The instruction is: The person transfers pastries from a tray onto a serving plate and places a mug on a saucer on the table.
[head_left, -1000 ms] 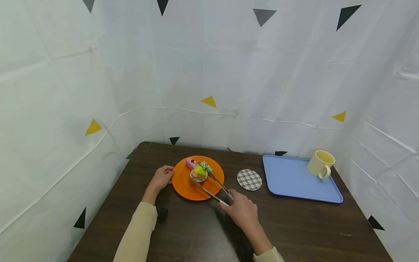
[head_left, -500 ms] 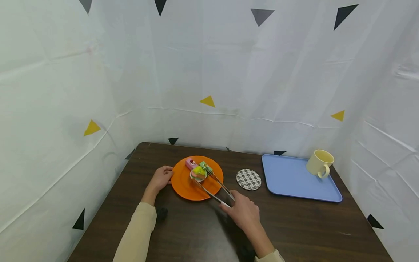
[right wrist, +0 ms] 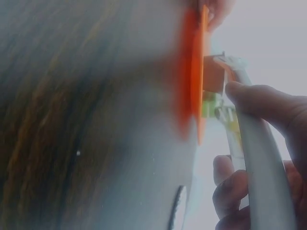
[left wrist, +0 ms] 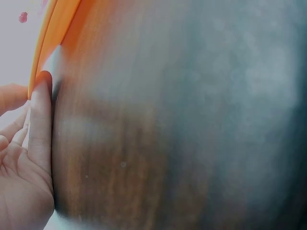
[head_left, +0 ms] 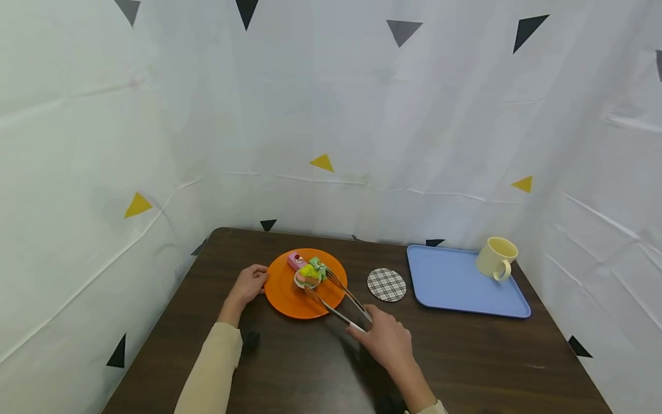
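Observation:
An orange plate bears a pink cake slice with a red berry, a green cake piece and a yellow-topped tart in a white cup. My left hand pinches the plate's left rim; the left wrist view has the thumb on one side and a finger on the other. Metal tongs are gripped in my right hand. Their spread tips reach over the plate beside the tart; whether they touch it I cannot tell. The right wrist view is blurred around the tips.
Right of the plate lies a round checked coaster. Farther right, a blue tray carries a yellow mug near its back right corner. White patterned curtains hang behind and beside the dark wooden table.
My right hand and the tongs have shifted slightly right and back relative to the plate. The left hand keeps its place at the rim, and the head view has turned a little.

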